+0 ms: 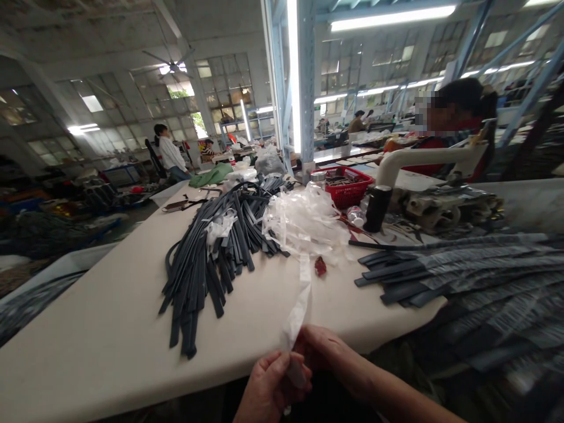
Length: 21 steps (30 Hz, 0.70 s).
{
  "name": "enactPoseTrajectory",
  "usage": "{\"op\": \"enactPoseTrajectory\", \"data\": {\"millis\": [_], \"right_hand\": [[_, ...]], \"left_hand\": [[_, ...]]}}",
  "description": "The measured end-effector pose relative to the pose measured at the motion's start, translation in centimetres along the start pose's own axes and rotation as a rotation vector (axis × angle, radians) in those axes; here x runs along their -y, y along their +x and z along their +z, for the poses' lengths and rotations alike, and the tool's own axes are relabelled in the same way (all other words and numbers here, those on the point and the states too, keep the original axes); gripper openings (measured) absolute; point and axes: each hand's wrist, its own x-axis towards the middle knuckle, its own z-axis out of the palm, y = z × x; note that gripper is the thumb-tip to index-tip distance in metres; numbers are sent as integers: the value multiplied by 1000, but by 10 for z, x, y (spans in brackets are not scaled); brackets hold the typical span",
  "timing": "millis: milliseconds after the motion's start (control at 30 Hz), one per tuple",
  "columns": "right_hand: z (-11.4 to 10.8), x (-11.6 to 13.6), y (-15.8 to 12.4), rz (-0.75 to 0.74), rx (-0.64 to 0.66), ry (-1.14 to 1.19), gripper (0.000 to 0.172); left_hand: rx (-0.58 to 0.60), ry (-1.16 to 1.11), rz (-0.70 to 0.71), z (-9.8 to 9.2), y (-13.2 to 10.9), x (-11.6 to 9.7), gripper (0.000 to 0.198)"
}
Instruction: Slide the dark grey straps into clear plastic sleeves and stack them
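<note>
My left hand [271, 385] and my right hand [324, 352] are close together at the near edge of the pale table [101, 329]. Both pinch a thin white plastic strip [297, 314] that rises from my fingers toward a heap of clear white strips [304, 220]. To the left of that heap lies a long pile of dark grey straps [211, 258]. A second stack of dark straps with printed labels [445, 273] lies to the right. A small red scrap [320, 266] sits on the table beyond the strip.
A red basket [348, 185], a black cylinder [376, 208] and a white sewing-machine arm [432, 157] stand at the back right. A person in red sits behind the machine; another person in white [170, 154] stands far left. A green cloth [211, 175] lies at the far end.
</note>
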Motion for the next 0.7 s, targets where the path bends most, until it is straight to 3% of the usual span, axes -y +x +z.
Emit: {"op": "enactPoseTrajectory", "data": {"millis": [67,133,233,333,433,567,700], "right_hand": [[4,-1,10,34,-17,216,61],[5,2,18,25,-76,268,61],[4,13,25,-19,-124,131,55],[4,23,27,-76,-70,0,51],[5,30,29,-117,-44,-105,43],[5,36,33,-186,-23,-233,38],[5,41,36,-255,-13,-329,38]], "left_hand": [[27,15,-24,0,-2,7,40],[39,30,-47,-4,-2,14,43],[40,28,-68,-13,0,18,56],[-7,69,10,-16,1,14,68],[-4,217,173,-13,1,5,60],[-29,586,282,-7,-4,-2,32],[-56,767,447,-13,-10,0,32]]}}
